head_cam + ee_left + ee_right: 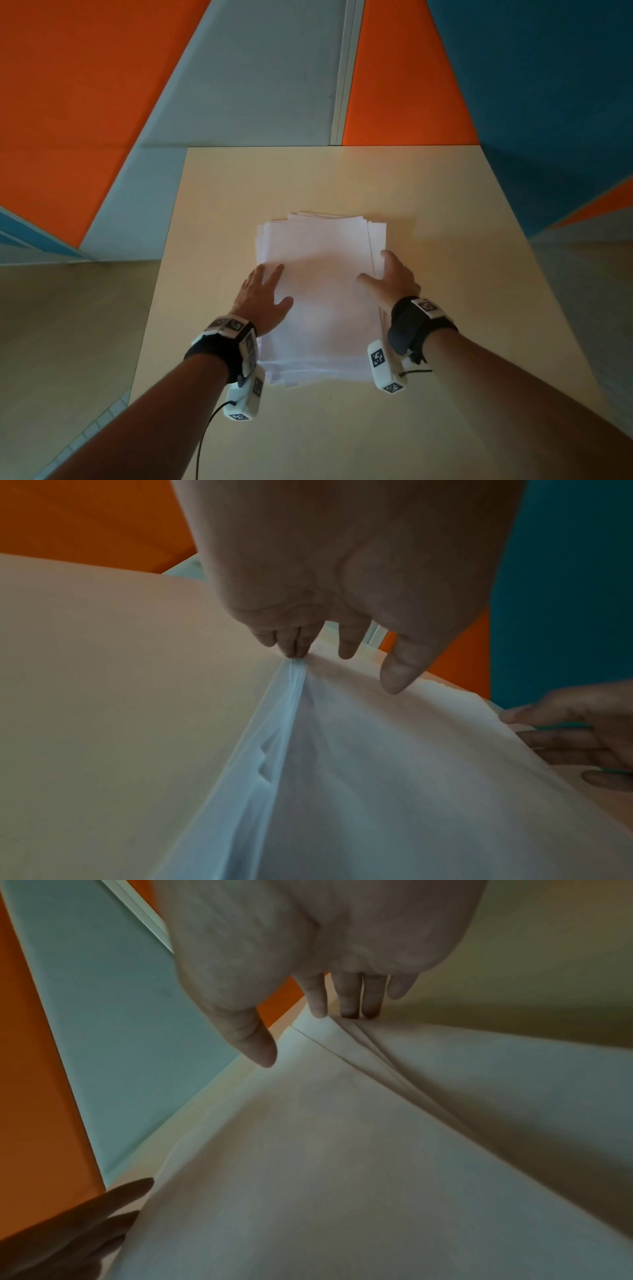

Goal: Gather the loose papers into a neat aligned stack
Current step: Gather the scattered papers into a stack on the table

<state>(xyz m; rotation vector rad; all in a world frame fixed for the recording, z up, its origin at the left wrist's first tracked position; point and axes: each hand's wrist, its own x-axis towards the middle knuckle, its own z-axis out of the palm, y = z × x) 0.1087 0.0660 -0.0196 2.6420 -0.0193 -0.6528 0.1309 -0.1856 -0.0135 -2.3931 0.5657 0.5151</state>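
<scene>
A pile of white papers [322, 294] lies in the middle of the beige table [219, 212], its sheets slightly fanned at the far and near ends. My left hand [263, 298] touches the pile's left edge with straight fingers [294, 645], thumb over the top sheet. My right hand [390, 277] presses the right edge the same way, straight fingertips [349, 1001] against the staggered sheet edges, thumb [257, 1045] above the top sheet. The papers [394, 777] fill the lower part of both wrist views, with papers [342, 1164] offset in steps on the right side.
The table stands against a wall of orange [68, 85], grey and blue [548, 85] panels. Bare tabletop surrounds the pile on all sides. The floor lies beyond the table's left and right edges.
</scene>
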